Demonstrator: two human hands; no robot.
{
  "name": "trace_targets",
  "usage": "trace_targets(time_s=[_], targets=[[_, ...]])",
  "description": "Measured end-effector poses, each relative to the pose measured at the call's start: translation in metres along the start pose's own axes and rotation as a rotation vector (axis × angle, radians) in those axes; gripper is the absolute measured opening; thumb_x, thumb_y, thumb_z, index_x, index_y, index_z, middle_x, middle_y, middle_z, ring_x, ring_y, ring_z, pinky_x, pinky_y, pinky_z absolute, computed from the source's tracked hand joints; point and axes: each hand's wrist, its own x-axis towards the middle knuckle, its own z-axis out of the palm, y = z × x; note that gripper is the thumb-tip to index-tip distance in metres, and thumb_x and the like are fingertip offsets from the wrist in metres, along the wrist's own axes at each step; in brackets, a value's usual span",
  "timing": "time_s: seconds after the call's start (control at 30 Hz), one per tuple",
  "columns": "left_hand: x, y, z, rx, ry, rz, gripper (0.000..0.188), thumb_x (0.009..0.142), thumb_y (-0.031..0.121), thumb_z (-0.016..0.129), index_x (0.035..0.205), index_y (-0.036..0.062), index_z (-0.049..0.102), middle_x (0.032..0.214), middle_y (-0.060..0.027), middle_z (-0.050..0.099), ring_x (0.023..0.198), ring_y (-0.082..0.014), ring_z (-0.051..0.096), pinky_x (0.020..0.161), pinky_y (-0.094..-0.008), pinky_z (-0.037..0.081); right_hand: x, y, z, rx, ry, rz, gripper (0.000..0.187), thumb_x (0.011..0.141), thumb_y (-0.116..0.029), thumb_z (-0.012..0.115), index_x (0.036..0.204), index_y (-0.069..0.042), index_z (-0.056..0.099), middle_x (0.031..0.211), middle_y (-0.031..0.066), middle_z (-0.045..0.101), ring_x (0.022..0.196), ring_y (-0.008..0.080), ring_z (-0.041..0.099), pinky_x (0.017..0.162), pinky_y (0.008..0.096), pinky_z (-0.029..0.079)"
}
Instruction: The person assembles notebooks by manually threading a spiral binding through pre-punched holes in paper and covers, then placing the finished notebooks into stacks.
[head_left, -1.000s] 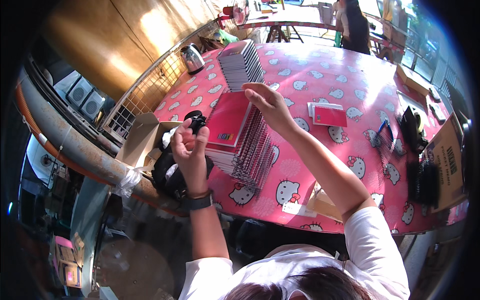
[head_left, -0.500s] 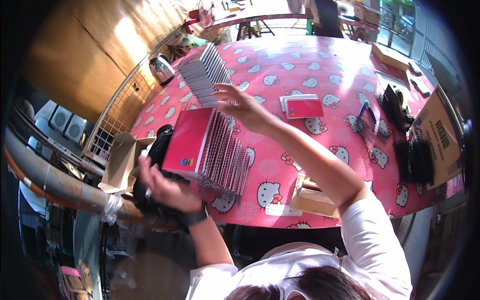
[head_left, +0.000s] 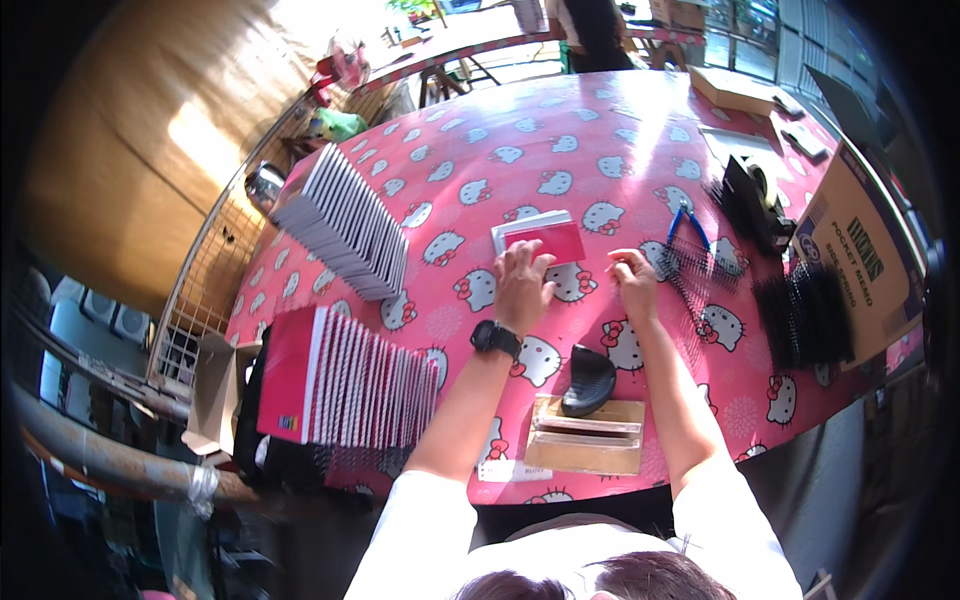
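Pink cloth: a cartoon-cat print covers the surface [head_left: 600, 130] from the near edge to the far end.
Left hand: the left hand [head_left: 524, 285], a black watch at its wrist, lies palm down with fingers spread; its fingertips rest on the near edge of the red notebook [head_left: 541, 238]. It presses rather than grips.
Right hand: the right hand [head_left: 634, 284] sits just beside the notebook with fingers curled loosely; whether they pinch anything is too small to tell. It is next to the loose black wire spirals [head_left: 700, 275].
Notebook: it lies flat in the middle of the surface, a red cover on a white one, straight ahead of the person.
Finished rows: a leaning row of spiral-bound red notebooks [head_left: 350, 375] stands at the near left; a second fanned row [head_left: 345, 220] lies farther out on the left.
Other supplies: blue-handled pliers [head_left: 688, 222], a bigger heap of black spirals [head_left: 805, 315] and a cardboard box [head_left: 865, 260] sit to the right; a wooden jig with a black pad [head_left: 588, 425] is at the near edge.
Step in hand: likely steadying the next notebook for binding.
Next move: probably needs one spiral picked up and lined along the notebook's punched edge while the left hand holds it flat.
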Motion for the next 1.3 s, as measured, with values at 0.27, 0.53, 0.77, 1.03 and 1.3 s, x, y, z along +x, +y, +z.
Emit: trace_targets(time_s=[0.27, 0.53, 0.77, 1.03, 1.3], targets=[[0.036, -0.052, 0.043, -0.025, -0.088, 0.083, 0.020, 0.089, 0.020, 0.060, 0.107, 0.0117, 0.063, 0.098, -0.0083, 0.067, 0.091, -0.0260, 0.063, 0.079, -0.0367, 0.053, 0.000, -0.004, 0.001, 0.034, -0.047, 0.121, 0.017, 0.082, 0.002, 0.052, 0.094, -0.003, 0.063, 0.072, 0.0003, 0.061, 0.065, 0.0053, 0.055, 0.058, 0.0202, 0.044], [0.062, -0.053, 0.035, -0.106, -0.326, 0.004, 0.019, 0.084, 0.020, 0.066, 0.099, 0.0079, 0.069, 0.094, -0.0120, 0.069, 0.079, -0.0264, 0.068, 0.071, -0.0344, 0.054, 0.000, -0.006, -0.002, -0.092, -0.049, 0.137, 0.015, 0.082, -0.004, 0.056, 0.095, -0.003, 0.063, 0.074, -0.0005, 0.061, 0.068, 0.0056, 0.055, 0.061, 0.0231, 0.044], [0.061, -0.056, 0.038, -0.072, -0.188, -0.060, 0.026, 0.087, 0.018, 0.061, 0.112, 0.0130, 0.062, 0.094, -0.0115, 0.068, 0.086, -0.0323, 0.065, 0.071, -0.0414, 0.053, -0.001, -0.011, 0.009, -0.409, -0.116, 0.002, 0.025, 0.081, -0.008, 0.061, 0.105, -0.006, 0.063, 0.099, 0.0057, 0.062, 0.091, 0.0168, 0.058, 0.078, 0.0293, 0.048], [0.059, -0.039, 0.045, -0.001, -0.113, 0.003, 0.044, 0.088, 0.005, 0.054, 0.130, 0.0184, 0.048, 0.122, -0.0117, 0.059, 0.092, -0.0351, 0.065, 0.074, -0.0454, 0.054, 0.023, -0.013, 0.046, -0.886, -0.185, -0.048, 0.056, 0.077, -0.024, 0.067, 0.129, -0.010, 0.053, 0.127, 0.0055, 0.051, 0.122, 0.0253, 0.040, 0.103, 0.0378, 0.036], [0.056, -0.037, 0.046, -0.001, -0.127, 0.044, 0.019, 0.085, 0.015, 0.063, 0.103, 0.0137, 0.068, 0.109, -0.0075, 0.065, 0.099, -0.0284, 0.063, 0.078, -0.0382, 0.053, 0.024, -0.016, 0.042, -0.799, -0.228, 0.016, 0.062, 0.074, -0.026, 0.068, 0.133, -0.016, 0.051, 0.133, 0.0039, 0.047, 0.126, 0.0249, 0.035, 0.107, 0.0378, 0.032]])
